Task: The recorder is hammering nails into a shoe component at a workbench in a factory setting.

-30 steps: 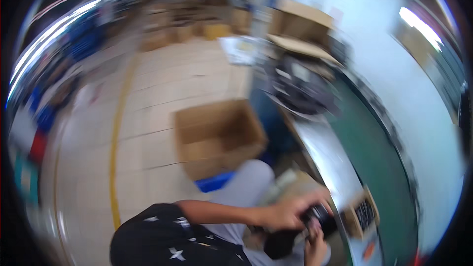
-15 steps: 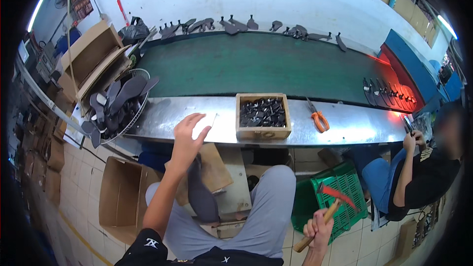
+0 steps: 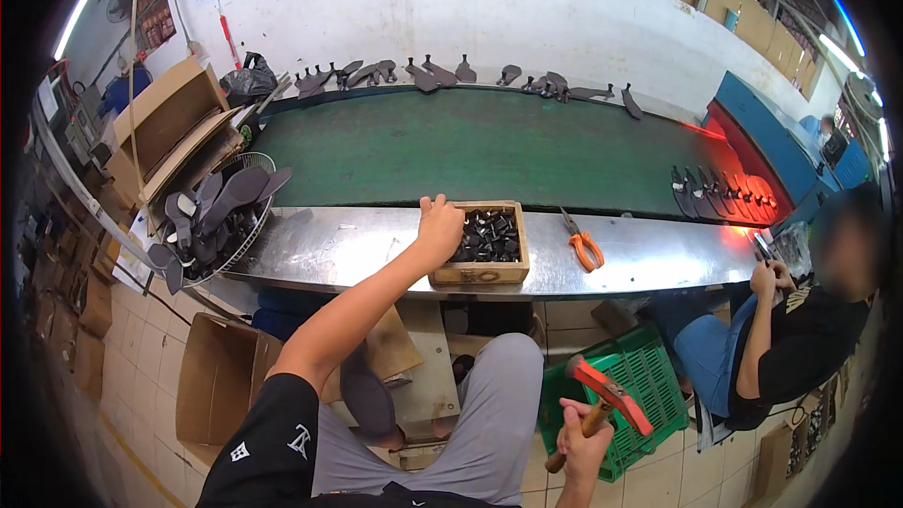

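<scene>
The right grip point(image 3: 581, 442) is clenched around the wooden handle of a hammer point(image 3: 617, 395), whose red head is raised beside the right knee, overlapping a green plastic crate point(image 3: 557, 404) in this view. The left grip point(image 3: 440, 229) is at the left wall of a wooden box point(image 3: 482, 275), fingers bent at its rim; whether they grasp the wood or something inside, I cannot tell. The box sits on the metal counter point(image 3: 324, 249), ahead of the person, and holds many small black pieces point(image 3: 495, 237). To its right on the counter, just apart, lie pliers with orange handles point(image 3: 588, 252). At the counter's left end, a white wire basket point(image 3: 252, 243) is heaped with dark grey sole-shaped pieces point(image 3: 229, 198). Below, another dark sole-shaped piece point(image 3: 365, 395) is between the person's legs, near a tan board point(image 3: 392, 343), and a cardboard box point(image 3: 214, 381) stands to the left. Beyond the counter runs a green belt point(image 3: 451, 150), with dark strapped pieces point(image 3: 440, 72) along its far edge and a red-lit blue machine point(image 3: 767, 132) at its right end. A co-worker point(image 3: 800, 348) sits at far right.
</scene>
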`<move>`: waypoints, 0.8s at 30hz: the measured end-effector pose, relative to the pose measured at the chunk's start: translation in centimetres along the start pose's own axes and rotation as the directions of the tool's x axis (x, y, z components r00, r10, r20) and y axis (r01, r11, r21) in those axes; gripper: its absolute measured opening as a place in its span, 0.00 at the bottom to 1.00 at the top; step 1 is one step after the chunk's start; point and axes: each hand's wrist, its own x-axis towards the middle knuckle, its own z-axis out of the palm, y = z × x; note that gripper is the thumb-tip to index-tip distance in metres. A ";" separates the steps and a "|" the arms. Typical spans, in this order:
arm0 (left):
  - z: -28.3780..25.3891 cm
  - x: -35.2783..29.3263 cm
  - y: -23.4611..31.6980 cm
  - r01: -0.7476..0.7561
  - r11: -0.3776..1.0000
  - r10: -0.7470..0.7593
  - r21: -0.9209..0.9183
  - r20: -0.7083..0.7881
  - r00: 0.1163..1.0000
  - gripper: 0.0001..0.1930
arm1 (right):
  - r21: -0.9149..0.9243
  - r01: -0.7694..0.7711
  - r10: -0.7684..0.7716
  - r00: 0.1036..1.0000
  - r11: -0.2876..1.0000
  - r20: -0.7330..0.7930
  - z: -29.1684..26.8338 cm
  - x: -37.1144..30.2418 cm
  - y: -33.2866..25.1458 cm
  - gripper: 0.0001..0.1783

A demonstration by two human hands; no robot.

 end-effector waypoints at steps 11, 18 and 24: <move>-15.6 -12.1 0.0 0.165 -0.306 -0.227 -0.938 0.241 0.944 0.09 | 0.073 0.193 -0.206 0.937 0.978 0.281 9.7 3.2 -5.9 0.15; -22.7 -20.7 2.2 0.051 -0.723 -0.258 -0.689 0.338 0.905 0.09 | 0.113 0.324 -0.337 0.807 0.939 0.485 17.6 0.9 -9.0 0.15; -22.9 -25.6 1.4 -0.159 -0.387 -0.515 -0.908 0.070 0.855 0.08 | 0.170 0.137 -0.213 0.774 0.976 0.597 20.7 -3.3 -9.1 0.16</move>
